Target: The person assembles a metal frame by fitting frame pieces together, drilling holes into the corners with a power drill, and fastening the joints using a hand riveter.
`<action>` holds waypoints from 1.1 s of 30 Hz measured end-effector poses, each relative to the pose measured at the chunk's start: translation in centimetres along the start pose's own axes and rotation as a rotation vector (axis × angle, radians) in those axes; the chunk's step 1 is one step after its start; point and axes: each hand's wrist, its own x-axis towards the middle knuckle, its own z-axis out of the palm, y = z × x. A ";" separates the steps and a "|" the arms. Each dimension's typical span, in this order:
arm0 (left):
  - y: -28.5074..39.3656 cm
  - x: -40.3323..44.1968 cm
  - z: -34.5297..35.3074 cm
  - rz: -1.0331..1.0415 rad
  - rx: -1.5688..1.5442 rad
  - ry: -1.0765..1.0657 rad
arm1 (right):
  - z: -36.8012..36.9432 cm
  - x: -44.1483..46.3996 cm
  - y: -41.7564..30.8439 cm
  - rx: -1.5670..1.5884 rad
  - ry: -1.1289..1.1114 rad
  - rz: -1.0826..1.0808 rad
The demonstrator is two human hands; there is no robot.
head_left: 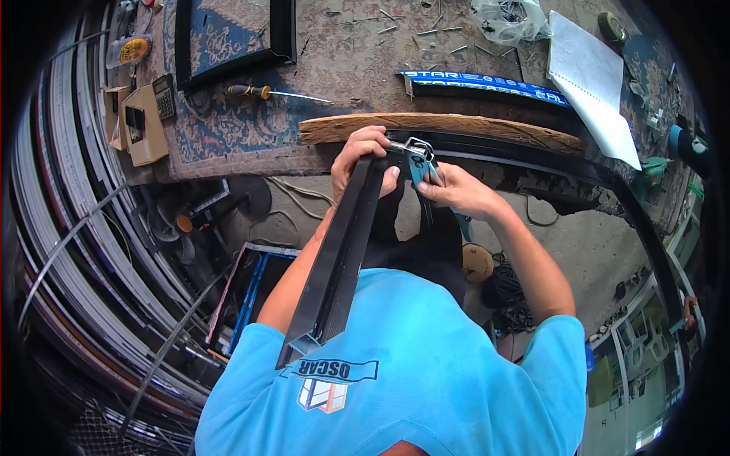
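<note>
My left hand [360, 156] is closed around the far end of a black metal profile [334, 262], whose near end reaches back to my chest. My right hand [461, 190] grips a teal-handled hand riveter [419, 163] with a bare metal head. The riveter's nose points left, against or very close to the profile's end beside my left fingers; the exact contact is hidden. Just beyond both hands, another long black profile [525, 152] runs along the table edge and bends down at the right. A wooden strip [441, 128] lies alongside it.
The patterned table [350, 61] bears a screwdriver [262, 93], a black frame [285, 30], scattered small metal pins, a blue-labelled profile [487, 85] and a notebook [585, 64]. A cardboard box [144, 125] stands left. Long profiles [84, 251] are racked at far left.
</note>
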 end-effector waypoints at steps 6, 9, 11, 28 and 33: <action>0.2 0.0 0.1 -0.030 -0.018 0.019 | 1.3 -2.2 0.3 0.470 -0.122 -0.188; 0.5 0.1 0.2 -0.044 -0.020 0.030 | 3.0 -2.5 2.0 0.672 -0.095 -0.111; 0.6 0.2 0.4 -0.067 -0.036 0.053 | 4.0 -2.2 2.4 0.817 -0.082 -0.060; 1.1 0.6 0.3 -0.148 -0.134 0.032 | 5.3 0.6 0.5 0.339 0.179 0.071; 1.3 0.7 0.3 -0.135 -0.101 0.021 | 0.5 -1.3 1.1 0.371 -0.251 0.099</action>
